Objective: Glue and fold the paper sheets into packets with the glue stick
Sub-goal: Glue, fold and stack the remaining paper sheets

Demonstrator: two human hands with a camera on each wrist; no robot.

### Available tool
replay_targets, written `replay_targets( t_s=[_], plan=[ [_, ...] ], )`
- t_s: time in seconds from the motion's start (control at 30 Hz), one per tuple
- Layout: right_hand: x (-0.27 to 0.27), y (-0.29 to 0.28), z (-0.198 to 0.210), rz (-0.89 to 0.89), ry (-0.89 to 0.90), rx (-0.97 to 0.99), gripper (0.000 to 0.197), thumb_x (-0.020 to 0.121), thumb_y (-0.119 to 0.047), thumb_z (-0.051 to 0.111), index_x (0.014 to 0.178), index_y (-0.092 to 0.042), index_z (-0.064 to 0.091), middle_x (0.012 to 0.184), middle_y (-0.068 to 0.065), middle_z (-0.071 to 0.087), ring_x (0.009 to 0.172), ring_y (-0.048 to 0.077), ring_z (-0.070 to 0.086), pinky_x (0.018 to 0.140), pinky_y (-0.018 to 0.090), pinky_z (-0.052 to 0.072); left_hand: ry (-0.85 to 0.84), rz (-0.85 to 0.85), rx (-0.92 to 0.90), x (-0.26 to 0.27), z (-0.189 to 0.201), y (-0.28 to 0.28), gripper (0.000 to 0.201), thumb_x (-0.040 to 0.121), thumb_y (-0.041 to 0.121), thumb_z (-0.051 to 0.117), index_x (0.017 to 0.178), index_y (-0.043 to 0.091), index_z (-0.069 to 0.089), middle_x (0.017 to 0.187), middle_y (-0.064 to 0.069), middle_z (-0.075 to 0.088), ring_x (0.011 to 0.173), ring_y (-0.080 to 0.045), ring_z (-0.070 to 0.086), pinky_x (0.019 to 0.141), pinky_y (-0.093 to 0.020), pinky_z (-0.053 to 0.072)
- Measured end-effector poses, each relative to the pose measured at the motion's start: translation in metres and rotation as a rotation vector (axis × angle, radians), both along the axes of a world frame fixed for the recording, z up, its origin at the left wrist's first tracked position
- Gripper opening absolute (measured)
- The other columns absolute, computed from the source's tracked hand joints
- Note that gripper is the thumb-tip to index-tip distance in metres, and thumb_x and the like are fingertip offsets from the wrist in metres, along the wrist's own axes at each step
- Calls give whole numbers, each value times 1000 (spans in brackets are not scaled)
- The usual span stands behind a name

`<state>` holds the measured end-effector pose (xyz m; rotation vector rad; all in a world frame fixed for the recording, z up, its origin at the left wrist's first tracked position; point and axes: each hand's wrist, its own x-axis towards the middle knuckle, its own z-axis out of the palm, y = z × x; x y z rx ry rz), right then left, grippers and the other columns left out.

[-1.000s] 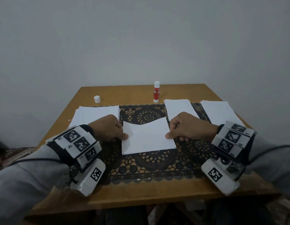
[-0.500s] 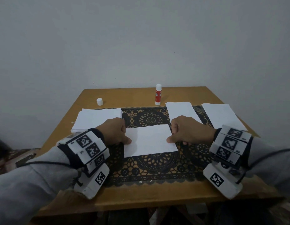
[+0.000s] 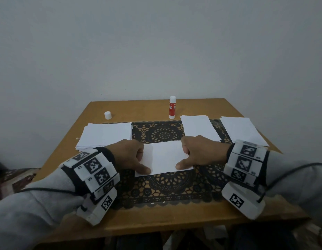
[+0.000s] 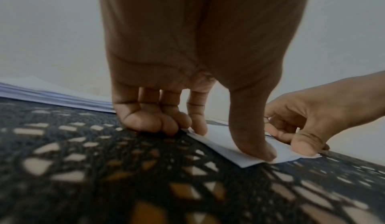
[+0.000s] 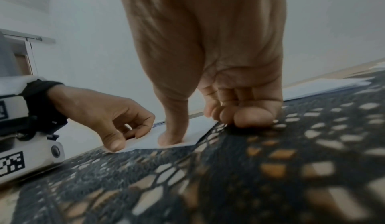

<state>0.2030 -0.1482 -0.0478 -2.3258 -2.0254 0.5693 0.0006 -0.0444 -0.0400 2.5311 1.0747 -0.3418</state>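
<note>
Thumbs of left hand (image 3: 128,156) and right hand (image 3: 196,152), fingers curled, press folded paper (image 3: 164,156) flat; glue stick (image 3: 172,107) at 12 o'clock.

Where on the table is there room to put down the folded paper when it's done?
Bare wood lies between the white cap and the glue stick, and along the near table edge. The lace mat's near half is free. The paper stack and right-hand sheets crowd the sides.
</note>
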Motion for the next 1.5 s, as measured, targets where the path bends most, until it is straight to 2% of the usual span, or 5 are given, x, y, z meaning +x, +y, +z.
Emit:
replay_targets(
  t_s=[0.13, 0.5, 0.87, 1.27, 1.5],
  plan=[
    [19, -7, 6, -37, 13, -100, 41, 78, -47, 76, 81, -25, 42, 90, -6, 52, 76, 9, 47, 65, 27, 48, -5, -6, 5, -3, -1, 0, 41, 71, 49, 77, 86, 21, 52, 97, 1, 62, 80, -11, 52, 67, -23, 44],
    [11, -3, 15, 2, -8, -93, 48, 73, -55, 77, 89, -23, 44, 92, -3, 56, 78, 11, 51, 67, 35, 48, 11, -12, -17, -1, 2, 1, 41, 70, 49, 78, 86, 21, 52, 96, 0, 63, 80, -12, 52, 68, -25, 44],
    [-54, 19, 5, 139, -163, 44, 71, 78, -62, 68, 121, -11, 46, 114, 6, 59, 94, 21, 54, 66, 32, 41, 18, -7, -4, 2, -1, 3, 36, 74, 46, 76, 88, 22, 53, 92, 8, 57, 79, -8, 49, 69, -22, 43],
    [3, -2, 18, -16, -168, -122, 56, 76, -60, 71, 101, -17, 46, 99, 1, 60, 86, 17, 53, 65, 28, 39, 3, -16, -18, -1, 0, 3, 39, 71, 48, 78, 83, 22, 52, 88, 7, 58, 77, -9, 49, 63, -23, 40],
    [-20, -6, 7, -57, -243, 3, 86, 75, -69, 65, 135, -16, 31, 132, 12, 41, 120, 30, 43, 91, 41, 43, 6, -13, -15, 0, 1, 2, 38, 71, 47, 78, 83, 22, 51, 90, 5, 59, 78, -10, 50, 63, -23, 40]
  ],
)
